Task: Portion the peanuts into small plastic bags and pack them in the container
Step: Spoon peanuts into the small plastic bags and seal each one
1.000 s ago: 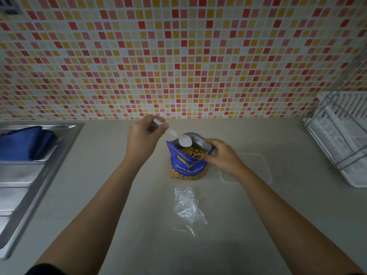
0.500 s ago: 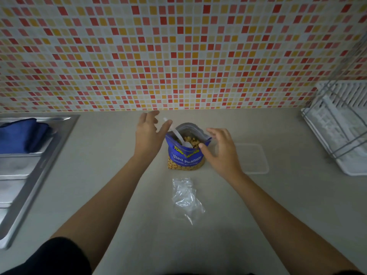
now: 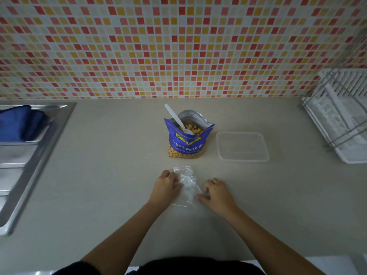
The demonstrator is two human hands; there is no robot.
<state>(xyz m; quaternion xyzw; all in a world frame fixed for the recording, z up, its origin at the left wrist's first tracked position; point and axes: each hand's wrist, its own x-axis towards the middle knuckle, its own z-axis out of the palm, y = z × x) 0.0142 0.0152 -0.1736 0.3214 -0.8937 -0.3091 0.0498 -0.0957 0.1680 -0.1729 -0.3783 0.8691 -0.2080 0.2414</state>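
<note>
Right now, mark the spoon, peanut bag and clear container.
spoon (image 3: 175,118), head view, middle of the white handle.
peanut bag (image 3: 186,144), head view, blue front panel.
clear container (image 3: 242,147), head view, bare floor inside the rim.

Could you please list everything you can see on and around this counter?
peanut bag: one, blue with yellow lettering, standing open mid-counter.
spoon: one, white, bowl down in the peanut bag.
container: one, clear, right of the peanut bag.
small plastic bag: at least one, clear, crumpled, in front of the peanut bag.
counter: one, beige.
sink: one, steel, far left.
cloth: one, blue, at the sink.
dish rack: one, white, far right.
tiled wall: red, orange and white mosaic, behind.
left hand: at the small plastic bag's left edge.
right hand: touching its right edge.
</note>
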